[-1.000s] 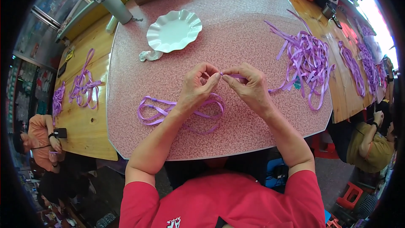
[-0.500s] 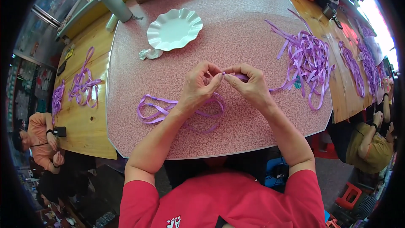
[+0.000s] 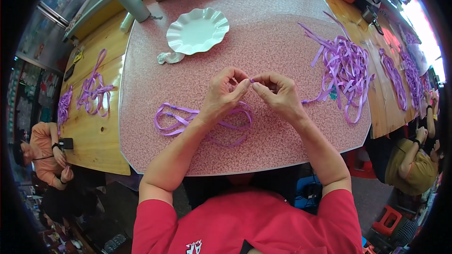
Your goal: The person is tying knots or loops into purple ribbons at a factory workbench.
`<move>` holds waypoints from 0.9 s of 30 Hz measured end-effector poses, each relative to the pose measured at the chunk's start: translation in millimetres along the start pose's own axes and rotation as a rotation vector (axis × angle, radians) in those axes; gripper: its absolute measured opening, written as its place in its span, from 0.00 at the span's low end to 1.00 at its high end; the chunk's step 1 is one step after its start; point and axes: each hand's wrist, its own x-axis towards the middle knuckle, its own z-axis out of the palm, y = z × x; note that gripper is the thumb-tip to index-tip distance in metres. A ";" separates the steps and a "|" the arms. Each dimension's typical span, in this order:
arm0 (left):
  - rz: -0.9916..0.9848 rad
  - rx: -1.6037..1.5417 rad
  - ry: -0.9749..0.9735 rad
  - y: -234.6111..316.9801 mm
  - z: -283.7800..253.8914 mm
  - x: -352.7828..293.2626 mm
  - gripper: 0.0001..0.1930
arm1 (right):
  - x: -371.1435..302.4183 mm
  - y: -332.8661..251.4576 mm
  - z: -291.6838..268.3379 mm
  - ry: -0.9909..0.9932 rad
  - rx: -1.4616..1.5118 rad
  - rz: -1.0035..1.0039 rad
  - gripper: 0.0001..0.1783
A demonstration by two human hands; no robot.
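Left hand (image 3: pixel 227 93) and right hand (image 3: pixel 278 95) are pinching ribbon (image 3: pixel 252 81) between thumb and finger, near-right of plate (image 3: pixel 197 30), with loops (image 3: pixel 172 115) lying plate's near side, pile (image 3: pixel 343 63) sitting well right.

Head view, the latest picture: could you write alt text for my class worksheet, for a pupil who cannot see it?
A person's left hand and right hand pinch a bit of purple ribbon over a pink speckled table. A looped ribbon lies at near left, a tangled ribbon pile at right, and a white wavy-edged plate beyond the hands.
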 end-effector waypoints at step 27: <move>-0.031 0.043 -0.059 -1.3 3.2 0.0 0.05 | -7.8 -11.0 4.2 0.142 -0.499 -0.323 0.08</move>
